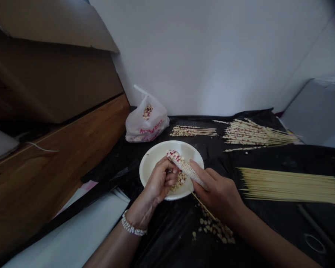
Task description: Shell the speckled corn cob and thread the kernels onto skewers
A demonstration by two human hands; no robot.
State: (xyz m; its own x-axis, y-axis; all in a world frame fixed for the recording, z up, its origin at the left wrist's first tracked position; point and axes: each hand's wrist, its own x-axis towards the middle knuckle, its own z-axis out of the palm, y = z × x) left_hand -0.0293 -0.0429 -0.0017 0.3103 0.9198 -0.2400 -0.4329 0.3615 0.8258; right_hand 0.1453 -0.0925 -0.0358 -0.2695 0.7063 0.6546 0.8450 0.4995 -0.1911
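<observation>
A partly stripped corn cob (pixel 188 168) slants over a white bowl (pixel 149 163), with red and cream kernels still at its upper left end. My right hand (pixel 219 188) is wrapped round the bare lower end. At the kernelled end, my left hand (pixel 163 176) has its fingers curled in against the cob; whether loose kernels lie inside them is hidden. Kernels (pixel 180 182) are gathered in the bottom of the bowl. Beneath my right hand, a thin stick (pixel 203 206) leans from the bowl's rim towards several loose kernels (pixel 217 229) on the black plastic sheet (pixel 167 238).
Behind the bowl stand a white plastic bag (pixel 147 121) and a small row of kernel-threaded skewers (pixel 190 131). A larger pile of threaded skewers (pixel 248 134) lies right, bare sticks (pixel 290 185) nearer. A cardboard box (pixel 53 74) rises on the left, before a white wall (pixel 212 56).
</observation>
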